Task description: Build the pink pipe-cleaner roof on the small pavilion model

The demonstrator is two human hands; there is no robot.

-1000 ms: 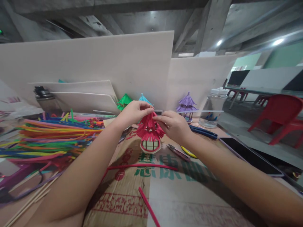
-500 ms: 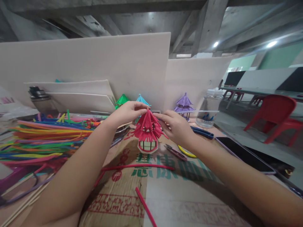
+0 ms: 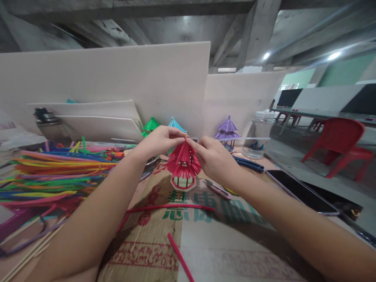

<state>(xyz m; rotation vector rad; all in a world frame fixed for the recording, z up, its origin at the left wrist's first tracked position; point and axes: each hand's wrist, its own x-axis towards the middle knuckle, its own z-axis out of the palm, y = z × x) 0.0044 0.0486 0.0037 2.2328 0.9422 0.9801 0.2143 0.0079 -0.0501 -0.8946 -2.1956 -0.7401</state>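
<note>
A red model pavilion with a tiered, fringed roof and an octagonal base stands upright on the printed cardboard. My left hand is closed at the left of the roof's peak, thumb and fingers pressed together on it. From the right, my right hand has its fingertips on the same peak, its other fingers curled. A small pale tip shows between the fingertips. Nearer to me, one long red pipe cleaner and a shorter red piece lie on the cardboard.
Colourful pipe cleaners are heaped at left. Green, blue and purple pavilions stand behind. To the right are small pink-handled snips, dark blue pliers, a phone and a clear bottle.
My right hand has moved left and its fingertips have come in onto the roof's peak. My left fingertips have shifted slightly right on the peak.
</note>
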